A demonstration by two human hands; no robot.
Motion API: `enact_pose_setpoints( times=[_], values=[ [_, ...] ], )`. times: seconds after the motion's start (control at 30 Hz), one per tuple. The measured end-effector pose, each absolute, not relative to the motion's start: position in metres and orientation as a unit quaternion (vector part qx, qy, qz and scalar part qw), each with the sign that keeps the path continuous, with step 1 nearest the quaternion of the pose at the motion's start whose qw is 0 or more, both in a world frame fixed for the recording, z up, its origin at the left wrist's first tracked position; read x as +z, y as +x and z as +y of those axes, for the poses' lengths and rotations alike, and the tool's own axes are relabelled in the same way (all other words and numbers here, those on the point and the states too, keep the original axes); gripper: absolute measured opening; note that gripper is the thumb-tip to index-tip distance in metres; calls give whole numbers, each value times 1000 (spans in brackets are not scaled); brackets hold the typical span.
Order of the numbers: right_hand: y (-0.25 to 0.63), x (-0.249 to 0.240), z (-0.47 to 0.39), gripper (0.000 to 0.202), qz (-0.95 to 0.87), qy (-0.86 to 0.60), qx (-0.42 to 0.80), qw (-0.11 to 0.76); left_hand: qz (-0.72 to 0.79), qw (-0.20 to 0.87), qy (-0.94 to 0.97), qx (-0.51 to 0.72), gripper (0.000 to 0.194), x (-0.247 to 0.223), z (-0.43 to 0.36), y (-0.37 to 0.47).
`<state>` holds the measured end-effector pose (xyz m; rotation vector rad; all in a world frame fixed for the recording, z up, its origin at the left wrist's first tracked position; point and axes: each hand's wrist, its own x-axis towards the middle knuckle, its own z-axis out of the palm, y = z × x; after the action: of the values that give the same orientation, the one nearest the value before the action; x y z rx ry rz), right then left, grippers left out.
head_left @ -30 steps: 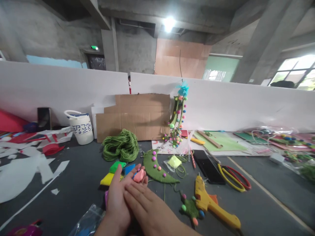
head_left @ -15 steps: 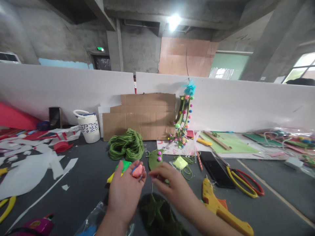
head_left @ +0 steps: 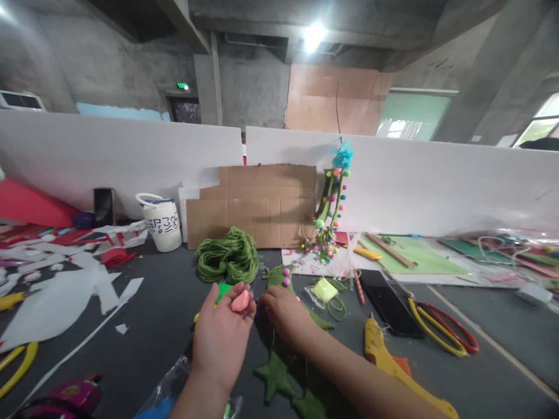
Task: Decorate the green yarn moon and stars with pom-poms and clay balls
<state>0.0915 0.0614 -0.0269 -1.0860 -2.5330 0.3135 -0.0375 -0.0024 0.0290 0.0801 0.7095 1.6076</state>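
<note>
My left hand [head_left: 222, 340] is palm up with fingers curled around a lump of pink modelling clay [head_left: 240, 300]. Close beside it, my right hand [head_left: 282, 314] has its fingers pinched together; a tiny purplish bit shows at the tips, too small to name. Under and behind that hand lies a green crescent [head_left: 276, 277] with two purple balls [head_left: 286, 276] stuck on its upper part. A green star [head_left: 276, 375] lies nearer me, apparently joined to it by a thin string. Green and yellow packets [head_left: 223, 291] are partly hidden behind my left hand.
A green yarn skein [head_left: 227, 255] sits before cardboard [head_left: 253, 203]. To the right are a yellow glue gun [head_left: 388, 366], a black phone [head_left: 388, 302], scissors [head_left: 441, 329] and a wrapped yellow clay packet [head_left: 324, 290]. Paper scraps [head_left: 65, 302] cover the left. A decorated hanging [head_left: 332, 198] stands behind.
My right hand has shifted left and down, its fingers drawing closer together. More of the crescent and the star shows. My left hand still holds the pink clay; the view has swung slightly left.
</note>
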Motion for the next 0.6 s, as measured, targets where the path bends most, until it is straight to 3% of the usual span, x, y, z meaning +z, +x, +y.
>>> enact_pose_setpoints(
  times=[0.6],
  values=[
    [92, -24, 65, 16, -914, -373, 60, 148, 321, 633, 48, 703, 26, 29, -2, -35]
  ],
)
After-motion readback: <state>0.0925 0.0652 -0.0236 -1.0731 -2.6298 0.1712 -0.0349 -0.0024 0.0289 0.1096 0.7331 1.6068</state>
